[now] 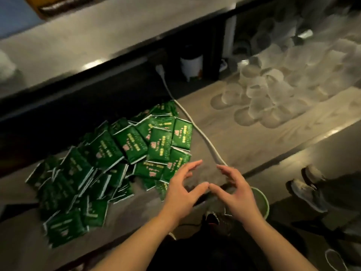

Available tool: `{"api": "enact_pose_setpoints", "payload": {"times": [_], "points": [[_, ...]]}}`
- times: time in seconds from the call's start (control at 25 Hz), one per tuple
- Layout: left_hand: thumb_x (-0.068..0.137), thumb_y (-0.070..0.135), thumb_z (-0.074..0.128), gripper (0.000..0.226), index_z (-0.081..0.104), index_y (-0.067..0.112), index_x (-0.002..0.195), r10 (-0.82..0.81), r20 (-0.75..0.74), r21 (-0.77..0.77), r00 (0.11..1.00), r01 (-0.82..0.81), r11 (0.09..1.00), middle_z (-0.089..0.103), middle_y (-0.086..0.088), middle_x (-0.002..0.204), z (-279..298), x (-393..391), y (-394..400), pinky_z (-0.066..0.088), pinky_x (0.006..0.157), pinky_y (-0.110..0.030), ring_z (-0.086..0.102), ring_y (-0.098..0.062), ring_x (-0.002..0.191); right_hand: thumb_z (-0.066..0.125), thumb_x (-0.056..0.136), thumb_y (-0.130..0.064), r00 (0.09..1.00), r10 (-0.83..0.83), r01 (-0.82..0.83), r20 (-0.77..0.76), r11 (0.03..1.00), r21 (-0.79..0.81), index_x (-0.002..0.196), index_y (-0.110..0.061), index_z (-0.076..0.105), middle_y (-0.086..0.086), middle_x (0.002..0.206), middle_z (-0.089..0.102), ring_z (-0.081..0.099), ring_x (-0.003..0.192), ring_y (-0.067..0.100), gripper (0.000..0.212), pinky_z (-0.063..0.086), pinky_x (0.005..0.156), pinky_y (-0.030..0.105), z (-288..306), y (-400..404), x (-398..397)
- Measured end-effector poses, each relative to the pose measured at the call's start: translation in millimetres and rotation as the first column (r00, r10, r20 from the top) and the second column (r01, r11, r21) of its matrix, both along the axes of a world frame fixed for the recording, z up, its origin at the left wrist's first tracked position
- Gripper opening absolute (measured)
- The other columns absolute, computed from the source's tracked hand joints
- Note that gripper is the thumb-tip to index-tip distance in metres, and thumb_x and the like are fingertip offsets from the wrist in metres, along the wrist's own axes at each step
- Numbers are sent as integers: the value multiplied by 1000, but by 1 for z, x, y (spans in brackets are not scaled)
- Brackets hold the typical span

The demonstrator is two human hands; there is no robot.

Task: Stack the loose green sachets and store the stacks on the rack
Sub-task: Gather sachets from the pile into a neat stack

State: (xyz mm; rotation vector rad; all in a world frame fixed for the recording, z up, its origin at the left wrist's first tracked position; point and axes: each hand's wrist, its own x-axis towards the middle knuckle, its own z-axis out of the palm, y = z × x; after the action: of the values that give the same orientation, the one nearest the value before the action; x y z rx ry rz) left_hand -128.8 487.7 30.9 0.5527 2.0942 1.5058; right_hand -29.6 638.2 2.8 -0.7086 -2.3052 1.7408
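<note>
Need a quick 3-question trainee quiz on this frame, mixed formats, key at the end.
1. True or false: the left hand holds a sachet.
2. The white cable runs along which side of the green sachet pile? A) image left B) image right
3. Fill in: clear plastic cups lie on the ___ beyond the right hand.

Key: 1 false, both hands are empty and open. 2 B. 3 counter.
</note>
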Motion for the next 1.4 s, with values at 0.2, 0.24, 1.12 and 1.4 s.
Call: {"api": "enact_pose_setpoints", "payload": {"times": [0.2,0.24,1.12,1.4], "points": [[79,35,74,47,59,44,123,369,-23,30,929,-368,929,64,18,126,-9,-34,-102,46,104,-30,57,-4,122,72,70,-59,952,304,-303,-37,952,43,121,-45,56,-15,125,62,56,119,0,55,45,101,25,-5,-68,-98],[80,32,74,46,60,44,122,425,-19,34,905,-425,905,64,19,126,-12,-38,-122,46,103,-28,57,-3,121,73,71,-61,936,350,-348,-39,936,57,120,-47,55,-16,125,61,55,119,-1,55,45,101,25,-7,-84,-114],[79,36,76,48,65,25,124,514,-589,102,623,-574,813,60,17,126,-122,-65,-241,40,106,-20,54,-8,126,79,70,-56,766,513,-277,-387,807,522,108,-32,68,-18,117,58,41,118,8,46,24,98,4,-94,-199,-183],[88,25,73,26,72,21,113,480,-769,25,423,-730,683,66,9,112,-128,-81,-232,26,97,-4,56,-9,110,78,80,-18,738,544,-141,-400,704,696,110,-17,72,-2,117,63,40,118,21,31,31,97,29,-103,-201,-187]]}}
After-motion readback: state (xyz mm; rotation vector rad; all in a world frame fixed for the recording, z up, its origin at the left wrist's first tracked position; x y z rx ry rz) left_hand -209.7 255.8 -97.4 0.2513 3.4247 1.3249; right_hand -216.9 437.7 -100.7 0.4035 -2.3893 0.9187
